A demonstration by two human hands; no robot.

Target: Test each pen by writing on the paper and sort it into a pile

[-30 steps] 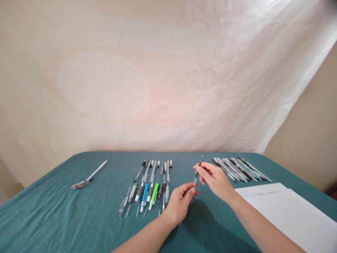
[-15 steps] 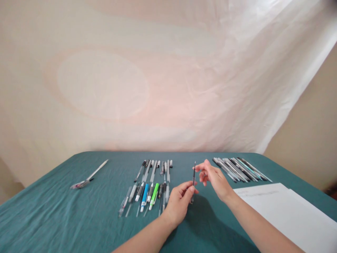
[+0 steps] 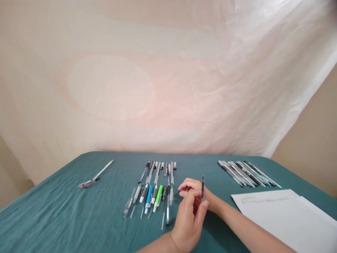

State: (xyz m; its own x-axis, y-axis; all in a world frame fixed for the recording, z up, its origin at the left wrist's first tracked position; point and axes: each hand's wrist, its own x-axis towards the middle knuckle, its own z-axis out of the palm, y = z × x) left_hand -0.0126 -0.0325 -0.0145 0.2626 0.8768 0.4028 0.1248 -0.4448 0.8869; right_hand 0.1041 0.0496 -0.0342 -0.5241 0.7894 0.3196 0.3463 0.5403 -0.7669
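My left hand point(image 3: 187, 218) is closed, pinching a slim dark pen refill point(image 3: 202, 188) that stands nearly upright with its tip up. Just behind it my right hand point(image 3: 194, 184) crosses to the left, fingers loosely bent and apart; no object shows in them, though part of the hand is hidden. To the left of both hands lies a row of pen parts, among them a blue pen barrel point(image 3: 148, 199), a green pen barrel point(image 3: 158, 198) and a dark barrel point(image 3: 167, 209). Behind that row are clear pen barrels and caps point(image 3: 158, 172).
Several slim pens or refills point(image 3: 247, 173) lie side by side at the back right. White paper sheets point(image 3: 279, 214) with faint writing rest at the right. A white pen with small parts point(image 3: 96, 175) lies far left on the green tablecloth point(image 3: 65, 211).
My left hand has moved right and nearer with the refill. My right hand has gone from the refill's tip to behind my left hand, leftward. The view has shifted slightly.
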